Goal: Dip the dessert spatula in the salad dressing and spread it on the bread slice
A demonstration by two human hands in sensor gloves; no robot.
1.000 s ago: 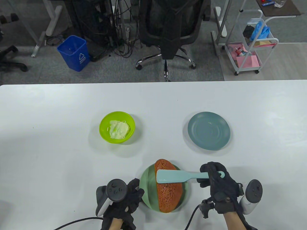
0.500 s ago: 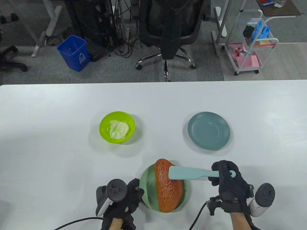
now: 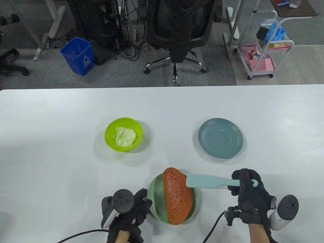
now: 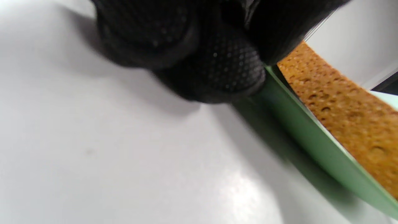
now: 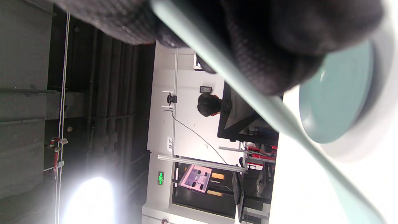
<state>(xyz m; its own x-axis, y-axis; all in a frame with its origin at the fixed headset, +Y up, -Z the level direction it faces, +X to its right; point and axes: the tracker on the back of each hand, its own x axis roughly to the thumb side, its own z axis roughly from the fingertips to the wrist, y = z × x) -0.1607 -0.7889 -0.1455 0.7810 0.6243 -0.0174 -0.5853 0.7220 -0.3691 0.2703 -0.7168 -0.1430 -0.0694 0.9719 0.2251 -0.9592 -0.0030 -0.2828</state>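
Table view has the bread slice (image 3: pixel 177 195) lying across a pale green plate (image 3: pixel 156 192) at the bottom centre of the frame, its orange-brown porous face up. At the lower right, the right hand (image 3: pixel 249 195) grips the handle end of the light teal dessert spatula (image 3: pixel 210 181), fingers curled around it; the handle runs level to the left and the flat blade reaches only the upper right edge of the bread. Whether the blade touches the crust I cannot tell. At the lower left, the left hand (image 3: pixel 135 208) sits on the white table (image 3: pixel 50 157), its fingertips against the left rim of the green plate; the fingers look bent, though how tightly they press is not clear. Left of centre stands a lime green bowl (image 3: pixel 123 134) with pale salad dressing (image 3: pixel 125 136) heaped inside, well apart from the bread. Right of centre lies a grey-blue plate (image 3: pixel 220 138).

Left wrist view, blurred, puts a gloved fingertip (image 4: pixel 230 71) right on the green plate's rim, the bread just beyond it at the right of the frame. Right wrist view, turned on its side, has the spatula handle running diagonally out from under the dark gloved fingers (image 5: pixel 264 46).
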